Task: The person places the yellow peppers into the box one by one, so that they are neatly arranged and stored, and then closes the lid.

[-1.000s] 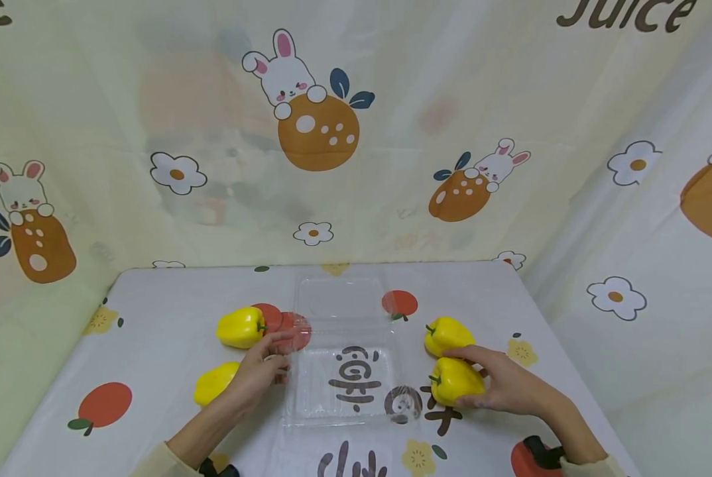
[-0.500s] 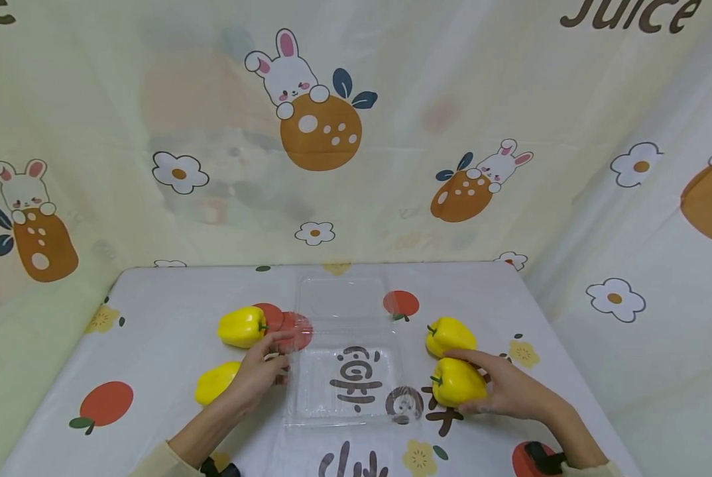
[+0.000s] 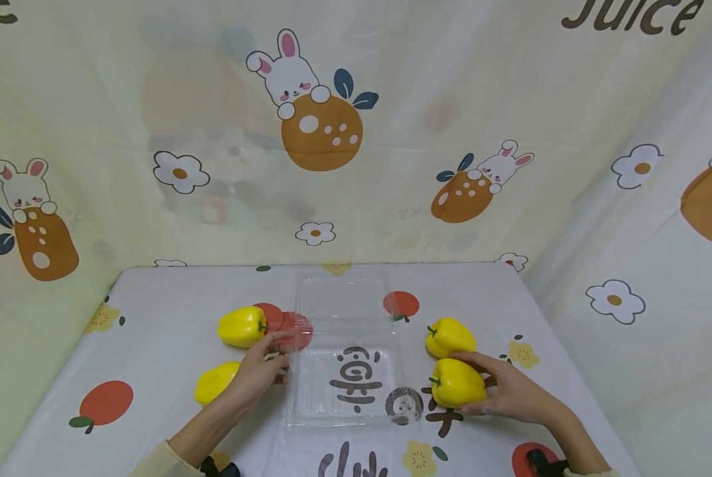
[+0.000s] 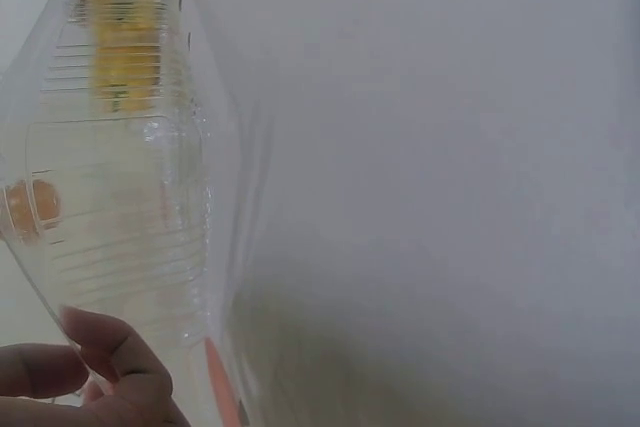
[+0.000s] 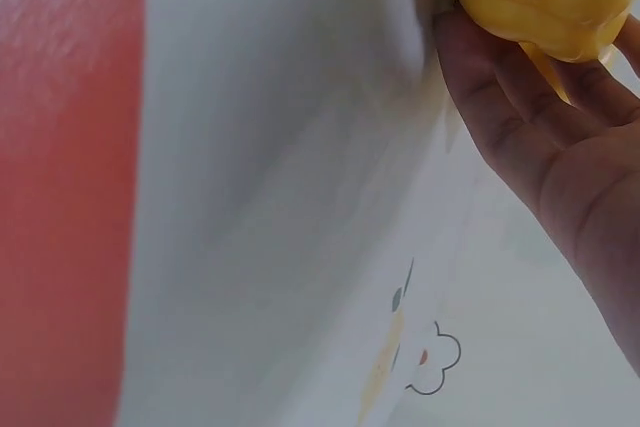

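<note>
— Bunny curtains (image 3: 308, 112) hang all around, and the table (image 3: 171, 291) has a white cloth with red fruit and flowers on it. What sits in the middle?

— A clear plastic box (image 3: 347, 381), lying open. Its lid (image 3: 341, 299) lies flat on the far side of it.

— Where are the hands?

— One on each side of the box. The left hand (image 3: 259, 372) rests at the box's left edge, and its fingers (image 4: 105, 342) touch the clear plastic there. I cannot tell if they pinch the rim or just lean on it.

— And the right hand?

— The right hand (image 3: 508, 391) is just right of the box. Its fingers curl around a yellow pepper (image 3: 456, 383), which sits on the cloth close to the box's right edge. The green stem points at the box.

— Are there more peppers?

— Yes, three. A second pepper (image 3: 449, 336) lies right behind the held one, almost touching it. A third pepper (image 3: 241, 326) lies left of the box, near the lid corner. A fourth pepper (image 3: 214, 382) peeks out just left of the left hand.
</note>
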`<state>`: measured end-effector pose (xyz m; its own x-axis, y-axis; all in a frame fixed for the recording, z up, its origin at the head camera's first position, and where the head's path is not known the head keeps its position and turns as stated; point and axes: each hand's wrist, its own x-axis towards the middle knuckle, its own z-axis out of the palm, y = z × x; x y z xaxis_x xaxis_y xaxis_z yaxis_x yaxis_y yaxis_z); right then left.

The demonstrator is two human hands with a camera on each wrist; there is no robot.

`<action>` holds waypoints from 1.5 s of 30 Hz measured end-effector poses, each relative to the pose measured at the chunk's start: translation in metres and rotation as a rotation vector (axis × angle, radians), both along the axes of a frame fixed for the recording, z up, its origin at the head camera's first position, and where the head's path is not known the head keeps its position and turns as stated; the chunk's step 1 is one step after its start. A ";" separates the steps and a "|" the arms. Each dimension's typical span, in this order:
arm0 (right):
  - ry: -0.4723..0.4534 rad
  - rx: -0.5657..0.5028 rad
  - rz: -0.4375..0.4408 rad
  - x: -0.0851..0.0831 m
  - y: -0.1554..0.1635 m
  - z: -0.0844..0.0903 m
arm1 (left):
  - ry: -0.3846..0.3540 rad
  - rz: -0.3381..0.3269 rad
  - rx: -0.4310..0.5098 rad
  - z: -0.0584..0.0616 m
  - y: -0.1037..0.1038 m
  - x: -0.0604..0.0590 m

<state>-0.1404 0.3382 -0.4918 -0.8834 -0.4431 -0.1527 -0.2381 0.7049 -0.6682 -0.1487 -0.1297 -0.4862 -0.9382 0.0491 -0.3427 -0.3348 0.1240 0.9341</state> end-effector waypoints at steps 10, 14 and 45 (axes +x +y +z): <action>0.002 -0.094 -0.016 0.001 0.003 0.000 | 0.003 -0.012 0.010 0.002 0.001 0.000; -0.022 -0.134 -0.019 0.001 0.004 -0.001 | 0.003 -0.010 0.011 0.002 0.001 0.000; -0.126 -0.287 -0.055 0.000 0.005 -0.012 | -0.001 0.010 0.026 -0.004 0.000 -0.001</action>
<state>-0.1405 0.3430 -0.5040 -0.8894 -0.4359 -0.1380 -0.1076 0.4928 -0.8635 -0.1494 -0.1297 -0.4901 -0.9382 0.0491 -0.3425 -0.3369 0.0961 0.9366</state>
